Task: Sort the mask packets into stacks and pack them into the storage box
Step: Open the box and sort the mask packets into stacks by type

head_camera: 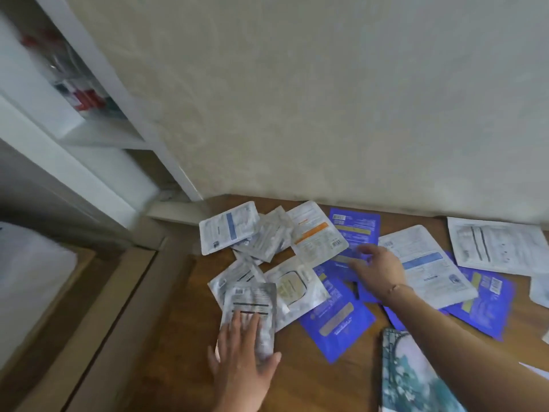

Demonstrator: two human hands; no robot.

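On the floor (178, 337), left hand (242, 356) lies flat on silver packet (252, 304); right hand (375, 267) spread over blue packets (338, 313)

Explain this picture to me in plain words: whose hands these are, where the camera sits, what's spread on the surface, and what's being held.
There is no machine here: a person works with bare hands, and the single camera is worn on the head, looking forward and down. Mask packets lie scattered on a wooden surface against a pale wall: blue packets, silver ones and white ones. The left hand lies flat, fingers straight, on a silver packet. The right hand reaches over the blue ones with fingers spread; the blur hides any grip. No storage box is clearly seen. White shelves stand at the left.
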